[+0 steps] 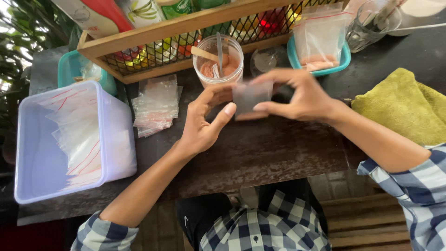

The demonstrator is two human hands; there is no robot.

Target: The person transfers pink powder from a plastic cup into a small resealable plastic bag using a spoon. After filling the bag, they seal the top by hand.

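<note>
A small clear plastic zip bag (251,96) is held above the dark table (260,153) between both hands. My right hand (297,95) pinches its right side with thumb and fingers. My left hand (206,118) touches its left edge with thumb and fingertips. Just behind the bag stands a clear plastic cup (219,60) with orange-pink pieces, a wooden stick and a spoon in it.
A pale lidless plastic tub (116,153) with several clear bags sits at left. A loose stack of zip bags (155,104) lies beside it. A wooden wire rack (172,30), a teal tray (344,58) with bags, a glass (371,23) and a green cloth (404,104) surround the hands.
</note>
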